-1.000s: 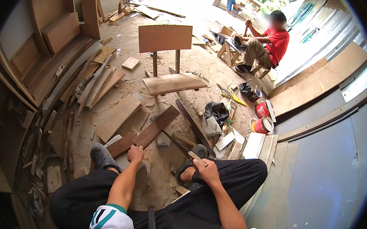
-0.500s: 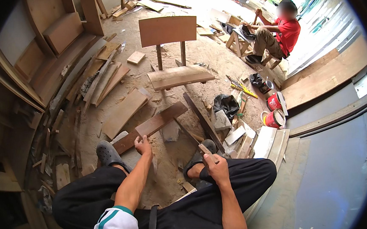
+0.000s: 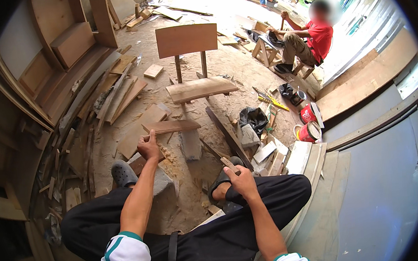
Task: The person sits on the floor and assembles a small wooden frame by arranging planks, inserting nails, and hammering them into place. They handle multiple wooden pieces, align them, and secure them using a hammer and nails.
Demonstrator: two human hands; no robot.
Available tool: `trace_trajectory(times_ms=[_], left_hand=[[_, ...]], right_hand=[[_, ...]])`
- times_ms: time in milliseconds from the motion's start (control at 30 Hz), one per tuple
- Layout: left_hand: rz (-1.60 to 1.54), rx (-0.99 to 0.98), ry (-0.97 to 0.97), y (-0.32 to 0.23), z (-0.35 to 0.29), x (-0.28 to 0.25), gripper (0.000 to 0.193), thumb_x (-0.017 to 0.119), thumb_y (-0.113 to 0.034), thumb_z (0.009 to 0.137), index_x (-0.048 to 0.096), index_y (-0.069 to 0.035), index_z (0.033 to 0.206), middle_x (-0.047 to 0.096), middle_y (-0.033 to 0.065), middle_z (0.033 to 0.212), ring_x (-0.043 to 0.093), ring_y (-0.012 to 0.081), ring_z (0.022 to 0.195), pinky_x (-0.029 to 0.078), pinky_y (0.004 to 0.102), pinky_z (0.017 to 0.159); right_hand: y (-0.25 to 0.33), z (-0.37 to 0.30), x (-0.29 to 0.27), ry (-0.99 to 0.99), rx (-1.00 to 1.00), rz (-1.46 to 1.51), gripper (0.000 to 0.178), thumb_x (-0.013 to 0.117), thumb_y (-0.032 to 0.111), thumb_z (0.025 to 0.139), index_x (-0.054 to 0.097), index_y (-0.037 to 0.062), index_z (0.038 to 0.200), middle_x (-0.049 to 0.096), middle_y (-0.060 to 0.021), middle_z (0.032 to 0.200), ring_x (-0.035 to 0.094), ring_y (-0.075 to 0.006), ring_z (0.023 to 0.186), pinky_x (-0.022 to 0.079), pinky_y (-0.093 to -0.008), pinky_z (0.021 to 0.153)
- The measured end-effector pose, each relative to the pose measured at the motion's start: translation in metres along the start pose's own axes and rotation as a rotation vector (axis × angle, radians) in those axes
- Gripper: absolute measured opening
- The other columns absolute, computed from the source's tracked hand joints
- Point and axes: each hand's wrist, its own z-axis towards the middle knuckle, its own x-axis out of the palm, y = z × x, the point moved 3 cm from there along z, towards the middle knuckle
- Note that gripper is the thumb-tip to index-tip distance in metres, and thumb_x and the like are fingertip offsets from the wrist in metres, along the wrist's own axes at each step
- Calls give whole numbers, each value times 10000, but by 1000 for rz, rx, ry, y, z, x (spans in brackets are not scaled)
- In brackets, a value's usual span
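My left hand point(image 3: 147, 148) grips the left end of a short brown wooden board point(image 3: 177, 126), raised off the ground and seen at a slant. Below it, a darker board point(image 3: 137, 162) lies by a grey concrete block point(image 3: 162, 184), partly hidden by my forearm. Over my right shin, my right hand point(image 3: 242, 180) is closed around a small flat piece of wood point(image 3: 230, 165). Beyond both hands stands a small chair, with a brown backrest point(image 3: 186, 40) and a slatted seat point(image 3: 201, 89). A long dark plank point(image 3: 228, 135) slants between the chair and my right foot.
Scrap wood point(image 3: 115, 100) is heaped along the left beside tall shelving point(image 3: 72, 45). Red paint cans point(image 3: 309, 132), a black plastic bag point(image 3: 254, 119) and a yellow-handled saw point(image 3: 273, 100) lie to the right. A person in a red shirt point(image 3: 320, 40) sits at the far right.
My left hand has lifted the short board from the darker one, shifting it up and left and tilting it. My right hand has moved slightly, still holding the small wood piece.
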Motion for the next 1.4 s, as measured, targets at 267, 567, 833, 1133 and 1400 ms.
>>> trace_trajectory(times_ms=[267,567,833,1133,1400], left_hand=[[150,99,26,-23,-9,-8,389,790,-320,806,550,-48,665,571,28,586,479,103,522,430,306,534],[-258,-276,197,1,-6,6,395,654,-162,806,537,52,1117,633,60,718,575,131,570,452,284,529],[-152,-387,258,17,-31,6,348,587,-171,874,495,-1,1162,613,116,954,592,153,760,495,300,638],[-177,-326,337,56,-31,1,385,624,-119,918,454,13,1237,643,138,1119,634,191,966,521,306,796],[-179,-300,206,75,-21,-14,490,564,-124,953,444,26,1403,634,111,1184,615,157,997,470,279,877]], right_hand=[[17,15,-21,32,-117,-213,494,651,470,852,678,-18,921,654,-317,875,640,-467,910,503,-484,792],[40,53,-23,57,-223,-560,636,570,589,873,625,-35,980,658,-321,935,643,-471,935,511,-520,816],[-72,109,22,-28,-510,-748,416,598,391,839,592,-13,940,655,-247,905,650,-397,845,499,-484,769],[-166,155,-4,-38,-510,-1014,390,629,339,814,587,13,1022,590,-149,989,533,-316,1013,374,-440,924],[-229,191,-3,-195,-460,-1247,295,559,157,841,619,29,1100,596,-119,1042,507,-306,1137,228,-436,1152]])
